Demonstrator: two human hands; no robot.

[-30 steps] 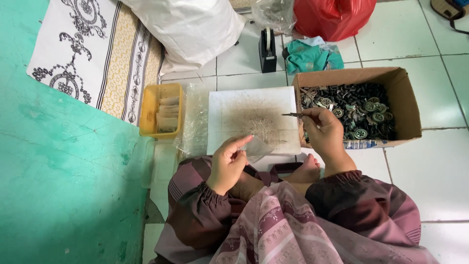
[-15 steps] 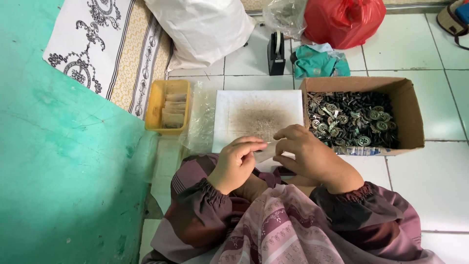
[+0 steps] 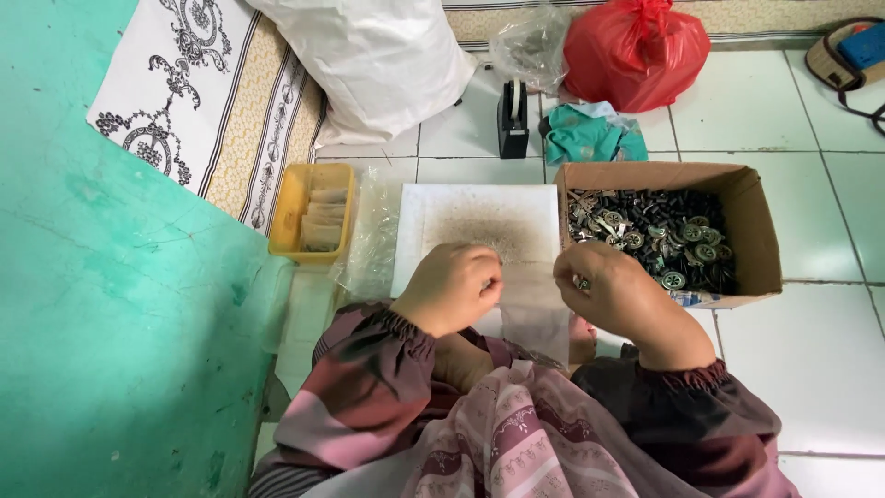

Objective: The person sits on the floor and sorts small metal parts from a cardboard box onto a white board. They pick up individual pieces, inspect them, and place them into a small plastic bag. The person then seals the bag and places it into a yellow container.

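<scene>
Left hand point(image 3: 452, 288) fingers pinch a clear bag point(image 3: 535, 309); right hand point(image 3: 619, 293) apparently grips a small metal part point(image 3: 582, 282)

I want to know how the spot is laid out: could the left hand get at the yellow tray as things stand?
Probably yes. The yellow tray lies open-topped just left of the white board, and nothing stands between it and the left hand, though that hand now pinches a thin clear sheet.

I log, at eleven o'clock, a patterned mat point(image 3: 198, 101) under a white sack point(image 3: 383, 60); at twelve, a black tape dispenser point(image 3: 513, 118), teal cloth point(image 3: 588, 135), red bag point(image 3: 636, 51); at nine, a yellow tray point(image 3: 295, 207); at one, a woven basket point(image 3: 843, 57).
</scene>
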